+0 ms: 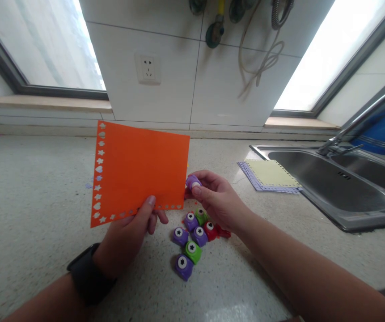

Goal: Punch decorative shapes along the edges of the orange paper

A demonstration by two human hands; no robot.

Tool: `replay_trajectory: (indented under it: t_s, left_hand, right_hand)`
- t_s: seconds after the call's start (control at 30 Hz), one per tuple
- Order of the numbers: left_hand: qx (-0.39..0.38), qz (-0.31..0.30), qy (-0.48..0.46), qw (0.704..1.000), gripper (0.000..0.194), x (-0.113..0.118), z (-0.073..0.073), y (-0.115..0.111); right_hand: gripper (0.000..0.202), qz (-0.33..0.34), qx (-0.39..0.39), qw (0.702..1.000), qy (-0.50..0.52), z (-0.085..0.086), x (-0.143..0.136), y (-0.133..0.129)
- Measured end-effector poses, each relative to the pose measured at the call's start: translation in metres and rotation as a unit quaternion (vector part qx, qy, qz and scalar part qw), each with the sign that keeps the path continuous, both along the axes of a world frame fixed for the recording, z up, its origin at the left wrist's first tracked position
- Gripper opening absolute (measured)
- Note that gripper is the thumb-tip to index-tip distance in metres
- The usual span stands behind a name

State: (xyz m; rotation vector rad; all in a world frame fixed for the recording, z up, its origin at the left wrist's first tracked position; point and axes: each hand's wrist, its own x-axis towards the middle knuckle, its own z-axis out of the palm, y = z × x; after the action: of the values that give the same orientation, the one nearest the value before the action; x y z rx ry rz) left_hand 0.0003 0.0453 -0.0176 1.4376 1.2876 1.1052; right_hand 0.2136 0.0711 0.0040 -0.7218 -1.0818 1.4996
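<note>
An orange sheet of paper [141, 167] is held up above the counter, with small shapes cut out along its left and bottom edges. My left hand [135, 228] pinches its bottom edge, thumb in front. My right hand [215, 199] grips a small purple craft punch [193, 182] at the sheet's right edge, near the lower corner. Whether the paper sits inside the punch's slot cannot be told. Below the hands, several punches lie grouped on the counter: purple [184, 267], green [192, 252] and red [210, 230] ones.
A stack of pale yellow [269, 173] and lilac sheets with punched edges lies on the counter [44, 179] at the right, beside a steel sink [313, 179] with a faucet [356, 120]. Behind is a tiled wall with a socket [148, 68]. Tiny paper bits lie near the punches.
</note>
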Motion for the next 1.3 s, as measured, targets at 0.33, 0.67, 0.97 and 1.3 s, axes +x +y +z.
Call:
replay_trajectory:
  t_s: [0.33,0.67,0.97,1.3]
  left_hand:
    - [0.009,0.0,-0.004,1.0,0.055,0.0006,0.0004,0.0012]
    - [0.013,-0.002,-0.002,1.0,0.055,0.0013,0.0026,-0.001]
    - [0.014,-0.003,0.01,1.0,0.057,0.001,0.0033,-0.0001]
    - [0.02,-0.003,0.008,1.0,0.056,0.0009,0.0032,-0.0001]
  right_hand:
    - [0.033,0.011,0.01,1.0,-0.008,0.0016,0.0005,-0.0008]
    - [0.033,0.01,0.009,1.0,-0.008,0.0022,-0.0005,-0.0017]
    - [0.034,0.023,0.005,0.999,-0.031,-0.0003,0.0003,-0.0008]
    - [0.031,0.021,-0.003,0.996,-0.084,0.001,0.003,-0.0012]
